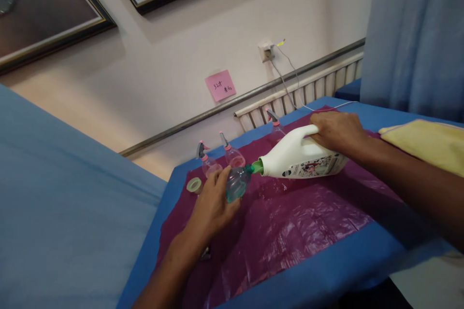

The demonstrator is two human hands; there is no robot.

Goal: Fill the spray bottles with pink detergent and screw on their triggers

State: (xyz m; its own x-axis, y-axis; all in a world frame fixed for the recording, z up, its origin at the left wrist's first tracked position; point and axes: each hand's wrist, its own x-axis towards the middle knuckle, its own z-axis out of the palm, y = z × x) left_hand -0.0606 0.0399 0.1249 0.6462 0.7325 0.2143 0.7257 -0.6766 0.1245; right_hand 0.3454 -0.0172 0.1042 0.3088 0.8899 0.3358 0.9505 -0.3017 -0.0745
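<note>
My right hand (337, 131) is wrapped round the handle of a white detergent jug (302, 158), which is tipped on its side. The jug's green spout (256, 167) meets the mouth of a small clear bottle (237, 183) with blue-green liquid in it. My left hand (212, 205) grips that small bottle and holds it on the purple plastic sheet (290, 231).
Three clear spray bottles with pink collars (207, 160) (232, 152) (276, 125) stand along the sheet's far edge. A green cap (194, 185) lies at the left. A yellow cloth (427, 142) lies at right. The blue-covered table (326, 270) faces a wall with a radiator (308, 91).
</note>
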